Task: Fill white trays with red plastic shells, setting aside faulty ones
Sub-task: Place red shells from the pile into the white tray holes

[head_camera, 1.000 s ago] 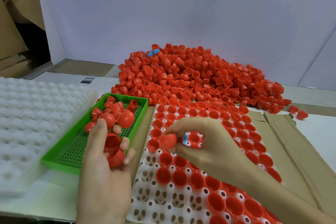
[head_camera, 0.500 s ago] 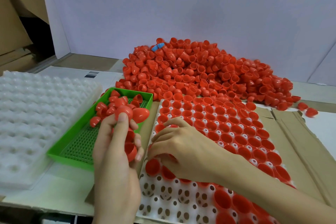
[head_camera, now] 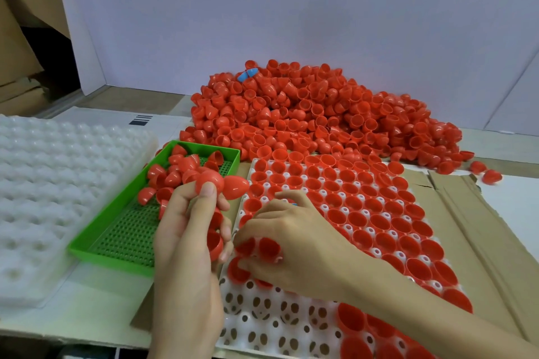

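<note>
A white tray [head_camera: 271, 326] with round pockets lies in front of me, most of its pockets filled with red shells [head_camera: 364, 201]. My left hand [head_camera: 186, 248] is raised at the tray's left edge, its fingers curled round several red shells [head_camera: 217, 182]. My right hand [head_camera: 294, 242] is low over the tray's left side, fingers bent down onto a red shell [head_camera: 239, 269] at a pocket. A big heap of loose red shells [head_camera: 320, 116] lies behind the tray.
A green perforated tray [head_camera: 116, 230] left of the white tray holds several red shells at its far end. A stack of blank white trays [head_camera: 52, 189] sits at far left. Flattened cardboard [head_camera: 472, 227] lies under and right of the tray. A blue piece [head_camera: 246, 74] tops the heap.
My right hand came down from above the tray with a shell and now presses onto the tray's left side. My left hand rose slightly, still holding its shells.
</note>
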